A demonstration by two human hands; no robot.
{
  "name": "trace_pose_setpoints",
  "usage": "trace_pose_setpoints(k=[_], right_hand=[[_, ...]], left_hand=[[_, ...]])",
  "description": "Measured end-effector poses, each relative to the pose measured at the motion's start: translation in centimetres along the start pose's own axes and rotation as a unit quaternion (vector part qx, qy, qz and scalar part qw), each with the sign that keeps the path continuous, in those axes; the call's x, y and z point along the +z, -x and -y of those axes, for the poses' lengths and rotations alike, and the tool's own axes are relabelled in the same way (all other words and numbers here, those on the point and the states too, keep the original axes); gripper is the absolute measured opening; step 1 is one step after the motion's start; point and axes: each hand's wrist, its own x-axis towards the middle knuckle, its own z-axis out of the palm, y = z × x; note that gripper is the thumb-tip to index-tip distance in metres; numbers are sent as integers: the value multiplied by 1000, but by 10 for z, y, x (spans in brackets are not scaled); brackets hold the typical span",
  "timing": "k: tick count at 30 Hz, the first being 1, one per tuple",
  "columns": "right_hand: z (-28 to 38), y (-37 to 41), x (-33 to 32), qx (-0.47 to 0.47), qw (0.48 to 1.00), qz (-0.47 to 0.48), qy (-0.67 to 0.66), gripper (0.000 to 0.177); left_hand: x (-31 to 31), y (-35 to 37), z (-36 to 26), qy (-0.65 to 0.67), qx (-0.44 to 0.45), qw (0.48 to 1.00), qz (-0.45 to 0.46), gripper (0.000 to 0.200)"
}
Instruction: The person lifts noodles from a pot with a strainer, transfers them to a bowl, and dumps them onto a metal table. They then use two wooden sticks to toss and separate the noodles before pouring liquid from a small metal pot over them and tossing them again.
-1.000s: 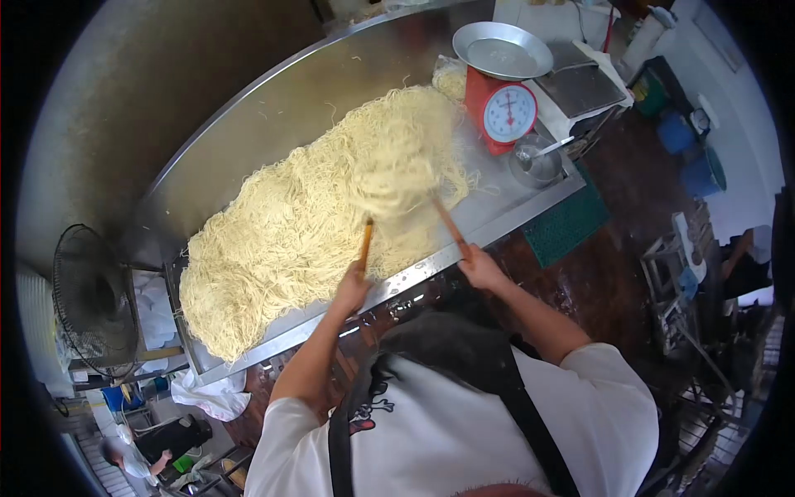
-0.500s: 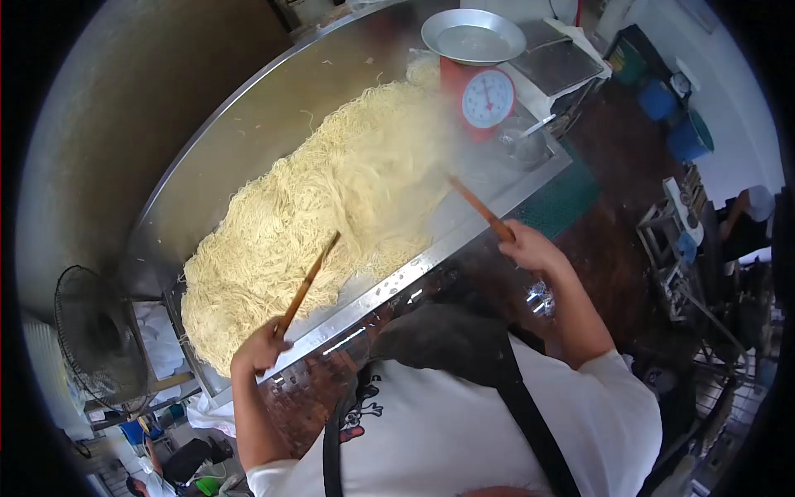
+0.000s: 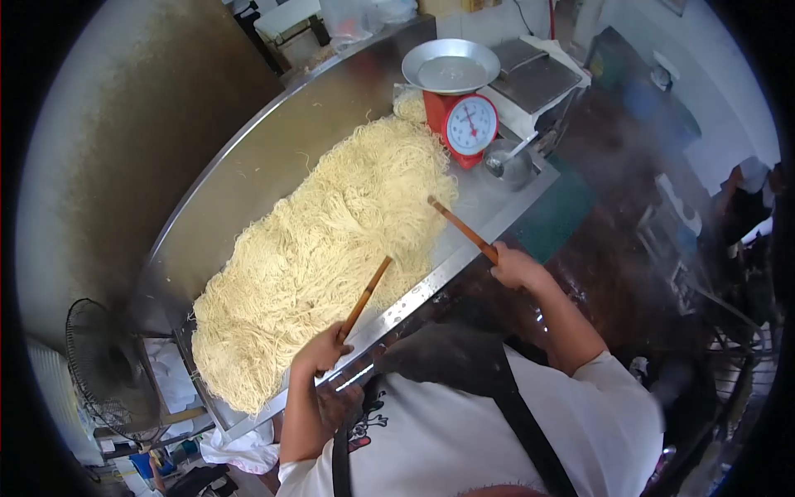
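Note:
A long heap of pale yellow noodles (image 3: 331,232) covers much of the steel table (image 3: 248,170). My left hand (image 3: 321,348) is wrapped round a brown wooden stick (image 3: 366,296), whose tip points up over the near edge of the heap. In my right hand (image 3: 518,267) is a second wooden stick (image 3: 464,225), slanting up and left, its tip at the right side of the noodles. Both hands are at the table's front rim, and neither touches the noodles.
A red dial scale (image 3: 469,128) with a metal pan (image 3: 451,66) stands at the table's far right end. Beside it are a metal bowl with a handled ladle (image 3: 509,161). A black fan (image 3: 112,369) stands at the left. People are partly visible at the lower left and far right.
The left hand and its stick have shifted right along the table. The right stick's tip has come lower and left. Steam over the noodles and scale has thinned, and the view has shifted slightly.

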Motion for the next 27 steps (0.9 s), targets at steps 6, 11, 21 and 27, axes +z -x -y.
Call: trace_pose_setpoints(k=[6,11,21,27], right_hand=[[-4,-7,9,-43,999,1,29,56],[-3,-12,1,-38,997,-3,63,61],[6,-8,-6,-34,997,19,72,60],[0,-15,-6,-67,994,17,87,61]], left_hand=[[27,-23,9,-5,68,997,-44,49],[26,-12,-6,-8,38,998,-40,51],[24,-10,-7,28,26,999,-25,57],[33,-15,-2,-4,37,998,-42,57]])
